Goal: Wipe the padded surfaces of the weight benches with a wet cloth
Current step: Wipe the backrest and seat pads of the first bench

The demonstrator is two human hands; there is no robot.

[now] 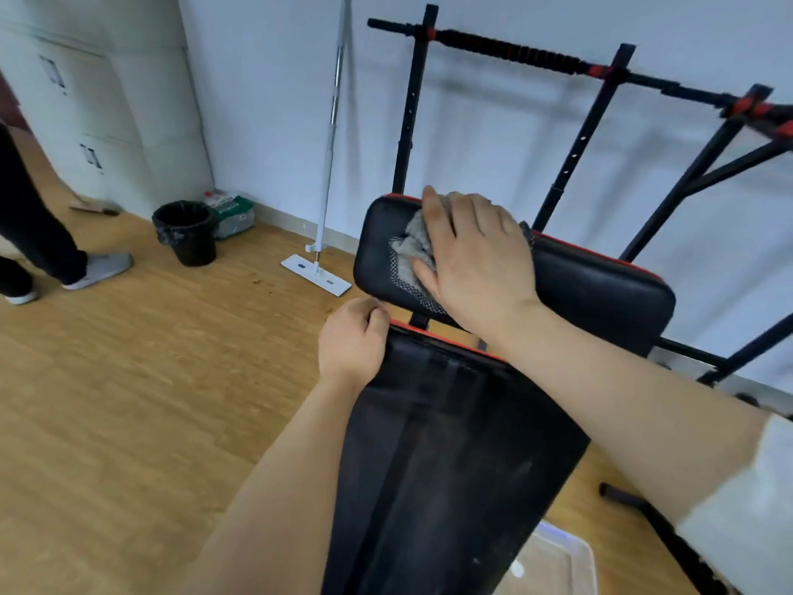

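Observation:
A black weight bench with red piping fills the middle of the head view. Its long back pad (pixel 450 457) runs toward me, and a shorter head pad (pixel 600 294) lies crosswise beyond it. My right hand (pixel 476 259) presses a grey cloth (pixel 414 246) flat onto the left part of the head pad, covering most of the cloth. My left hand (pixel 352 345) grips the upper left corner of the back pad, fingers curled over its edge.
A black rack with a barbell (pixel 515 51) stands behind the bench by the wall. A white flat mop (pixel 328 165) leans on the wall, near a black bin (pixel 186 231). A person's legs (pixel 38 234) stand at the left. A clear plastic tub (pixel 558 564) sits under the bench.

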